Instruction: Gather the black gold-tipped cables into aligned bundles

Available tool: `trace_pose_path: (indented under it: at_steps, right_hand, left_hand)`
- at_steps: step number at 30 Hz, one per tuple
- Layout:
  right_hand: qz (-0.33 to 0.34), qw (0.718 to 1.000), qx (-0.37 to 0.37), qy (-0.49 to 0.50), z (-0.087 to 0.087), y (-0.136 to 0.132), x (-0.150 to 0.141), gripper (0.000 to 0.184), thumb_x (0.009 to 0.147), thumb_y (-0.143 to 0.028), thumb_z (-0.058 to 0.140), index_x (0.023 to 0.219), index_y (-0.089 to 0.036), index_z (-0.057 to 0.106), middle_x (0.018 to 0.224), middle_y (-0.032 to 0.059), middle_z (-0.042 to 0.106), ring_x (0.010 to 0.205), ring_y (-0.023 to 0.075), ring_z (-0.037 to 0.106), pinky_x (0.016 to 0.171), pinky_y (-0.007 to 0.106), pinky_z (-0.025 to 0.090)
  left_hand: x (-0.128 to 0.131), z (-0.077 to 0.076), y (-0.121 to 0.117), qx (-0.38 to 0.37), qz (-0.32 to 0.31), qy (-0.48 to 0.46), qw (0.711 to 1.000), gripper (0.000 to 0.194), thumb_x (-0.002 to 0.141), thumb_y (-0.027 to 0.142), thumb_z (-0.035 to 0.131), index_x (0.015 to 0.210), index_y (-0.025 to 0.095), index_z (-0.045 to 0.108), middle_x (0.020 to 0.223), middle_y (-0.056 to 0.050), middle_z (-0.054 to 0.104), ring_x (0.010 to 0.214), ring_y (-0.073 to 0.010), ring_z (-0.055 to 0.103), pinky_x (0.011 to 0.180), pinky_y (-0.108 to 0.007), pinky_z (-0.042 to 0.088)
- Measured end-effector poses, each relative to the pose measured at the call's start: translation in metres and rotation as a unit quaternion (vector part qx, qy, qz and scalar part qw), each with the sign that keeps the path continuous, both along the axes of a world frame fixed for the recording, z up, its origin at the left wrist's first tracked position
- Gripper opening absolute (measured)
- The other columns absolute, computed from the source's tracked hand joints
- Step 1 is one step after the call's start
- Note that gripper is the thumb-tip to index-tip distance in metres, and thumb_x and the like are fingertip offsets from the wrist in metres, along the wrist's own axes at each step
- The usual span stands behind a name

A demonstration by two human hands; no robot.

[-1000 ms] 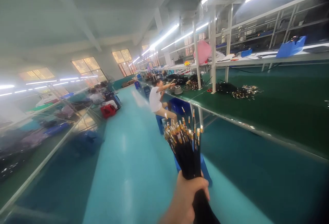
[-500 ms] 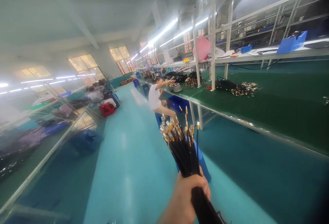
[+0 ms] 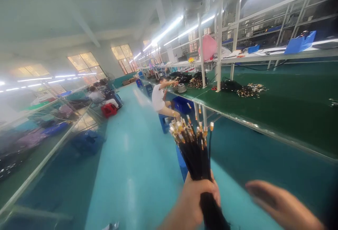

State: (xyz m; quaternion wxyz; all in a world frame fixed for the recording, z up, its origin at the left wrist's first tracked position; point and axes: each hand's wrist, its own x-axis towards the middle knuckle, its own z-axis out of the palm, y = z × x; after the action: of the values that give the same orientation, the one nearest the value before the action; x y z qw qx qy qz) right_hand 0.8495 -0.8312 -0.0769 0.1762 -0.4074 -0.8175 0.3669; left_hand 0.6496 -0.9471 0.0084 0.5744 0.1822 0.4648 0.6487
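Observation:
My left hand (image 3: 199, 196), at the lower middle, is closed around a thick bundle of black cables (image 3: 194, 159). Their metal-and-amber tipped ends fan out above the fist, and one cable stands a little apart on the right. Below the fist the bundle runs down out of view. To the right, apart from the bundle, my right hand (image 3: 280, 200) is blurred, its fingers stretched out and nothing visible in it.
A green-topped workbench (image 3: 295, 117) runs along the right, bearing cable bundles (image 3: 250, 89) and a grey round pot (image 3: 181, 88). A seated co-worker (image 3: 158, 98) reaches over it. Beyond the bundle is a blue stool (image 3: 181, 163). Another bench (image 3: 39, 173) lines the left of the aisle.
My right hand has come into view from the right. The cable bundle and my left hand have shifted slightly right, the tips now blurred.

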Motion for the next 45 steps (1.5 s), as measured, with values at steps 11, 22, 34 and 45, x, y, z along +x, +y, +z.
trace_pose_path:
  at_steps: [11, 22, 34, 45]
  right_hand:
    - [0.024, 0.956, 0.129, 0.264, 0.157, -0.041, -0.093, 0.019, 0.087, -0.031, 0.057, 0.093, -0.024, 0.073, 0.081, 0.0031, 0.069, 0.061, 0.0113, 0.059, 0.054, 0.024, 0.05]
    - [0.061, 0.967, -0.073, 0.237, 0.173, -0.035, -0.089, 0.03, 0.087, -0.036, 0.055, 0.107, -0.019, 0.069, 0.054, -0.003, 0.058, 0.047, 0.0084, 0.051, 0.041, 0.02, 0.039]
    - [0.047, 0.947, -0.134, 0.288, 0.187, -0.04, -0.085, 0.027, 0.08, -0.04, 0.064, 0.066, -0.018, 0.061, 0.048, -0.0054, 0.051, 0.04, 0.0046, 0.041, 0.038, 0.018, 0.033]
    - [0.025, 0.946, -0.071, 0.315, 0.174, -0.037, -0.079, 0.028, 0.091, -0.04, 0.051, 0.094, -0.016, 0.066, 0.063, -0.0007, 0.065, 0.044, 0.0068, 0.052, 0.043, 0.019, 0.043]
  left_hand:
    - [0.024, -0.005, 0.0, -0.05, -0.066, -0.008, 0.997, 0.016, 0.046, 0.013, 0.059, 0.058, 0.018, 0.049, 0.04, 0.002, 0.047, 0.036, -0.0121, 0.044, 0.042, -0.027, 0.032]
    - [0.025, -0.01, -0.008, -0.073, -0.114, -0.014, 0.991, 0.022, 0.046, 0.008, 0.06, 0.063, 0.017, 0.049, 0.044, 0.004, 0.05, 0.037, -0.0116, 0.047, 0.044, -0.026, 0.034]
    - [0.032, -0.012, -0.013, -0.075, -0.114, -0.014, 0.991, 0.024, 0.043, 0.008, 0.062, 0.062, 0.017, 0.051, 0.045, 0.002, 0.054, 0.036, -0.0118, 0.047, 0.041, -0.026, 0.033]
    - [0.037, -0.013, -0.016, -0.082, -0.098, -0.036, 0.991, 0.02, 0.04, 0.01, 0.061, 0.057, 0.017, 0.052, 0.04, 0.003, 0.047, 0.034, -0.0102, 0.042, 0.038, -0.024, 0.032]
